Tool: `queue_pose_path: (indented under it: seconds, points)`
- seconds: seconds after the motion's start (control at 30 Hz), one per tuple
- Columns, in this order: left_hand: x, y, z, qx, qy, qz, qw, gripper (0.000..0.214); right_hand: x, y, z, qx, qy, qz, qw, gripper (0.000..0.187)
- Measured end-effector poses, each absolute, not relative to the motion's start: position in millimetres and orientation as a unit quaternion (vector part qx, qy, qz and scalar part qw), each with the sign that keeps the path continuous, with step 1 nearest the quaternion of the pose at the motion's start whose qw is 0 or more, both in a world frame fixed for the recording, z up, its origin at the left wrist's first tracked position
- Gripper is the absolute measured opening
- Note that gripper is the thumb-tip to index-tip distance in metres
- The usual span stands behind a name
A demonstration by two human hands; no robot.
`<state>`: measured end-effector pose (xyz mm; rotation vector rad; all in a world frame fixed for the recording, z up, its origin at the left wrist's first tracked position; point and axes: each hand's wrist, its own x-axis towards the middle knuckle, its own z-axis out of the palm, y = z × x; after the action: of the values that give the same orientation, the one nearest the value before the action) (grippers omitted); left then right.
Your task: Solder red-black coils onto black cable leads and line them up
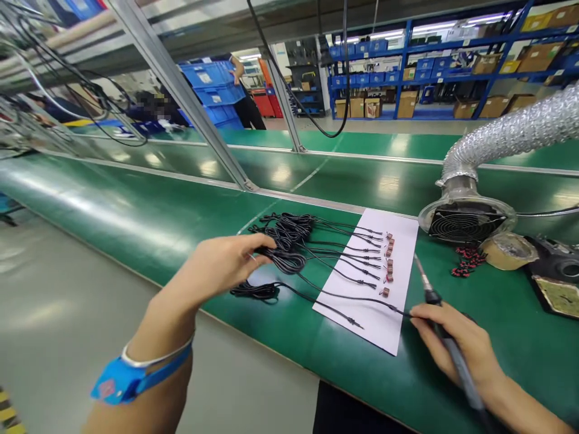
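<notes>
My left hand (pixel 230 265) is closed on a coiled black cable (pixel 289 263), lifted beside a pile of similar coils (pixel 294 226). That cable's free end runs right, over a white paper sheet (pixel 335 289), to my right hand (pixel 456 337). Thumb and forefinger there pinch the end, while the same hand grips a soldering iron (pixel 433 296) with its tip pointing up and away. Several stripped cable ends (pixel 368 265) lie in a row on the sheet, beside small copper-coloured coils (pixel 389 265). Another coiled cable (pixel 256 290) rests nearer the bench edge.
A fume extractor (pixel 468 220) with a silver duct stands at the back right. Near it are small red-and-black parts (pixel 468 260), a round tan container (pixel 509 252) and a soldering stand with a sponge (pixel 558 295). Metal posts rise behind the green bench (pixel 149 211); people are beyond.
</notes>
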<state>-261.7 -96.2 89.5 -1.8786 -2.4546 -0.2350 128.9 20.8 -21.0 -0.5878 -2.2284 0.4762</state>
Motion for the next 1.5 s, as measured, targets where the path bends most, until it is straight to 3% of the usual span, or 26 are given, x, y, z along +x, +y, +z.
queue_pose_path:
  seconds: [0.23, 0.53, 0.67, 0.9, 1.07, 1.3, 1.5]
  points:
    - [-322, -53, 74, -0.580, -0.814, -0.019, 0.036, 0.040, 66, 17, -43, -0.184, -0.915, 0.142, 0.330, 0.031]
    - [-341, -20, 36, -0.609, -0.792, -0.035, -0.022, 0.037, 57, 30, -54, -0.207, -0.923, 0.118, 0.304, 0.029]
    - [-331, -33, 39, -0.611, -0.789, -0.062, -0.030, 0.044, 56, 31, -51, -0.198, -0.920, 0.116, 0.317, 0.029]
    - [-290, -59, 51, -0.569, -0.799, -0.195, -0.006, 0.038, 67, 31, -34, -0.168, -0.902, 0.113, 0.380, 0.028]
    - [-244, -52, 49, -0.607, -0.755, -0.240, -0.056, 0.036, 102, 41, -11, -0.173, -0.885, 0.070, 0.427, 0.030]
    - [-167, -23, 20, -0.734, -0.662, -0.066, -0.136, 0.025, 177, 53, -14, -0.223, -0.875, 0.029, 0.428, 0.030]
    - [-148, -20, -3, -0.732, -0.668, -0.032, -0.129, 0.026, 211, 53, -34, -0.241, -0.868, 0.039, 0.432, 0.029]
